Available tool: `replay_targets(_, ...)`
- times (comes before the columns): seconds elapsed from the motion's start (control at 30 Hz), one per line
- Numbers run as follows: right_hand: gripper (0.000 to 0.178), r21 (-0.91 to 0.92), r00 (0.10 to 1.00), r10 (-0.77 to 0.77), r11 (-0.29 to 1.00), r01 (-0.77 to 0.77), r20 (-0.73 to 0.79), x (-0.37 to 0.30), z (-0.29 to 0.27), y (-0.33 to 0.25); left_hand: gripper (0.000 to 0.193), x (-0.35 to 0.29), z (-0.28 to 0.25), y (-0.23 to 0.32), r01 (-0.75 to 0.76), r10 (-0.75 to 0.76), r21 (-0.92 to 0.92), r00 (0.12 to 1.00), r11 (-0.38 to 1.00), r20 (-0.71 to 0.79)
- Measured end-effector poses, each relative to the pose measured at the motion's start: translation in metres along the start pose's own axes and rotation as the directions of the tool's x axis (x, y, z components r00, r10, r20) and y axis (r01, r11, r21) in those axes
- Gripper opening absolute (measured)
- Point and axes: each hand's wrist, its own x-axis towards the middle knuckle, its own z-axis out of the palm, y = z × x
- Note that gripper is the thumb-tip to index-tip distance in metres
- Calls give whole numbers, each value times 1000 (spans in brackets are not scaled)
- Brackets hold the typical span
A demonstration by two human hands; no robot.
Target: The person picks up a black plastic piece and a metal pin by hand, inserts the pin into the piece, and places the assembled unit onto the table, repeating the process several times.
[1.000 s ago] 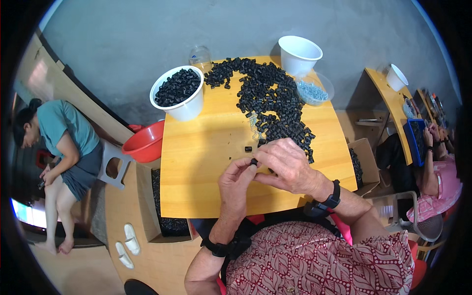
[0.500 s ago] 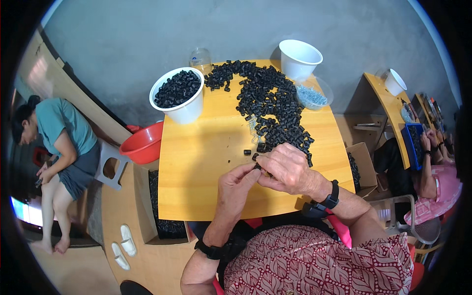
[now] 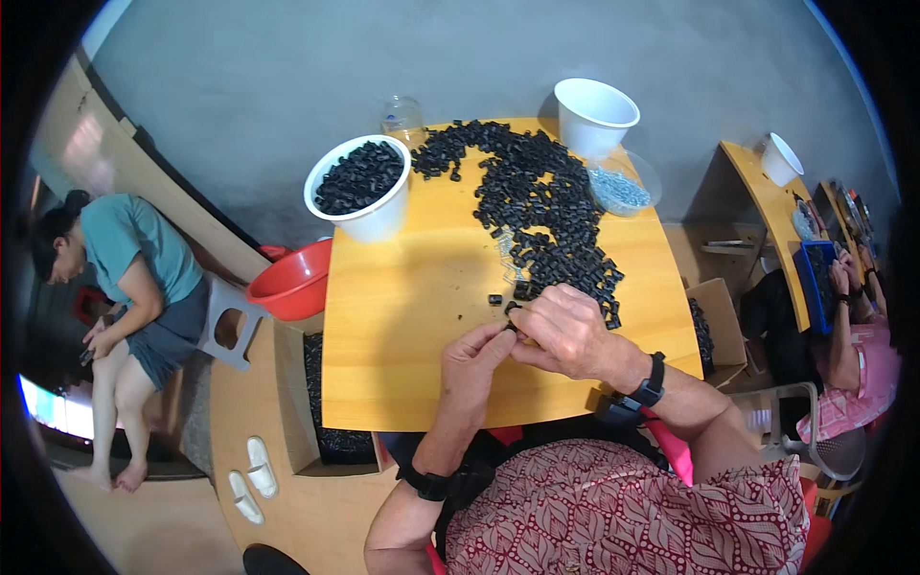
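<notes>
Near the front of the yellow table (image 3: 383, 383), my left hand (image 3: 471, 362) pinches a small black plastic piece (image 3: 512, 324) between thumb and forefinger. My right hand (image 3: 573, 331) is closed right against it, fingers curled at the same piece; what else lies inside them is hidden. One loose black piece lies just beyond my fingertips. A big heap of black plastic pieces (image 3: 537, 196) spreads from there to the far edge. Small silvery screws (image 3: 506, 251) lie scattered along the heap's left side.
A white bucket (image 3: 372, 226) full of black pieces stands far left, beside a clear jar (image 3: 402, 117). Far right are a white bucket (image 3: 596, 115) and a clear bowl of screws (image 3: 623, 189). Cardboard boxes, a red basin (image 3: 292, 280) and a seated person (image 3: 144, 259) are around the table.
The whole scene sits slightly further right in the picture. Both hands stay together at the black piece, with only a small shift of the fingers.
</notes>
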Motion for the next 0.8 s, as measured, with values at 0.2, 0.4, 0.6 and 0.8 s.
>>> replay_targets(0.2,35,-23,997,2,1000,0,83,-5,-7,4,22,4,4,5,16,-16,23,1000,1000,19)
replay_targets(0.4,35,-2,999,2,1000,-2,51,-11,-3,-3,20,-3,6,-2,8,-8,15,1000,1000,-4)
replay_targets(0.6,32,9,999,19,1000,-19,-27,-12,-4,5,19,0,6,9,54,-59,189,998,980,21)
replay_targets(0.8,33,31,998,49,998,-47,-39,-4,1,3,19,4,2,13,-34,24,204,998,978,52)
